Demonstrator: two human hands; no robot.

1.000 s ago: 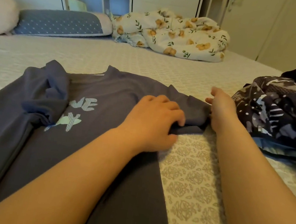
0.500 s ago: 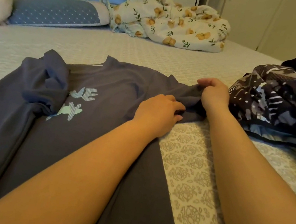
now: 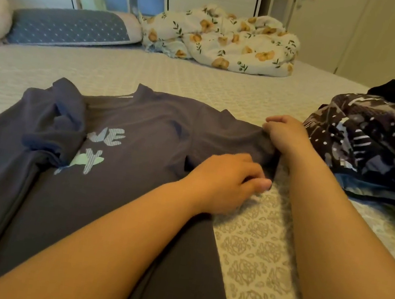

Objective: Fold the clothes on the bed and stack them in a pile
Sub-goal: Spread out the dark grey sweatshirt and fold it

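Head view. Grey-blue shirt (image 3: 133,191) lies flat, front up, on the bed (image 3: 151,72); its left sleeve is folded in over the chest print. Right hand (image 3: 287,136), forearm extended from lower right, fingers curled, pinching the shirt's right sleeve at its outer end. Left hand (image 3: 225,179), arm angled in from lower left, lies palm-down at the sleeve's lower edge, fingers bent; it probably grips the fabric, fingertips partly hidden. Dark patterned clothes (image 3: 372,148) heaped just right of right hand.
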